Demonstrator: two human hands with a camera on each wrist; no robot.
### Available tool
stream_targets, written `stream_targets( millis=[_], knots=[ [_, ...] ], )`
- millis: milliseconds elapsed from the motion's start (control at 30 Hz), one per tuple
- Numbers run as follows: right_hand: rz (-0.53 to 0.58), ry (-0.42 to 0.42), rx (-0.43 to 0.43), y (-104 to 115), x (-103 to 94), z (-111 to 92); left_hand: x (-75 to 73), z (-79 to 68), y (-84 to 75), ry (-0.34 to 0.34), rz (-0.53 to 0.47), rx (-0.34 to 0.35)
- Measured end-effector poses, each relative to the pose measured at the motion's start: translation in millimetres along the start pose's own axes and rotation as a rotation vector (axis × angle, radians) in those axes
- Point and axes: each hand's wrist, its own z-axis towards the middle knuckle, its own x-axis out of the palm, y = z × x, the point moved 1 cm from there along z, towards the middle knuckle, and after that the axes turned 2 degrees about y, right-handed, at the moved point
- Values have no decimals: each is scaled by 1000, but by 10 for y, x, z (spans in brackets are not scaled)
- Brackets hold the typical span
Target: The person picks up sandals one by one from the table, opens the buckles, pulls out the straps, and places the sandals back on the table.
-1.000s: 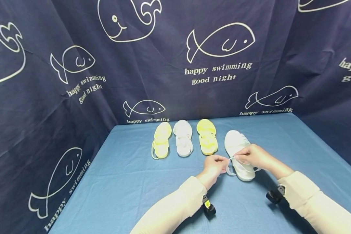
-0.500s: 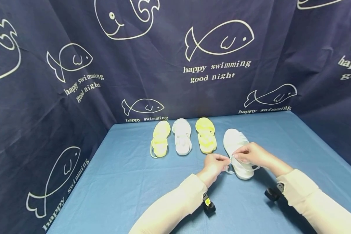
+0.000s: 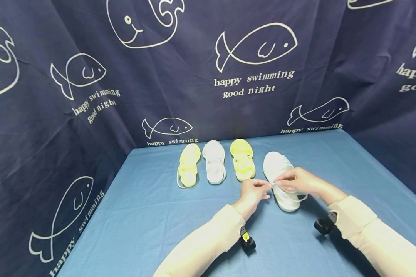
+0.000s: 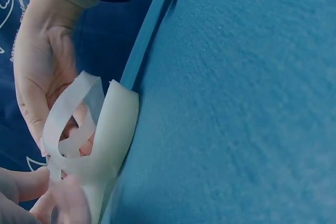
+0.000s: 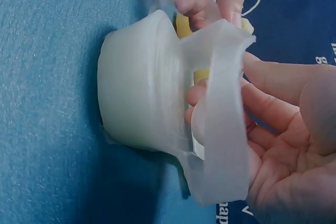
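A white sandal (image 3: 287, 203) lies on the blue cloth, toe pointing to the back. My left hand (image 3: 251, 194) is at its left side, thumb and index finger pinching a small white strap end. Right beside those fingertips, my right hand (image 3: 299, 181) reaches over the sandal and pinches the strap at the buckle spot. In the right wrist view, the pale heel strap (image 5: 226, 124) stands up as a loop between heel and palm. From the left wrist view, the sandal's heel (image 4: 118, 114) faces the camera. The fingers mostly hide the fastening itself.
Left of the white sandal stand a yellow sandal (image 3: 242, 159), another white sandal (image 3: 215, 163) and a second yellow sandal (image 3: 189, 165), in a row near the back. A dark blue fish-print curtain (image 3: 180, 88) surrounds the blue cloth-covered table (image 3: 142, 215).
The strap piece hanging below my left fingertips has gone from sight. Both hands stay at the sandal's left side, fingertips close together; the head view has shifted slightly.
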Motion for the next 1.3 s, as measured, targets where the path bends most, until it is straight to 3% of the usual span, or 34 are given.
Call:
stream_targets(
  millis=[267, 600, 933, 1167, 1300],
  knots=[
    [7, -9, -6, -27, -6, 21, 4, 17, -9, 3, 94, -32],
    [-12, -57, -41, -26, -5, 19, 30, 43, -6, 8, 101, -35],
    [92, -15, -4, -38, 31, -26, 60, 9, -17, -7, 63, -25],
    [77, -30, -2, -62, 21, -6, 91, 22, -5, -16, 21, 6],
    [85, -25, -5, -72, 20, 12, 92, 37, -14, -15, 48, 13]
  ],
)
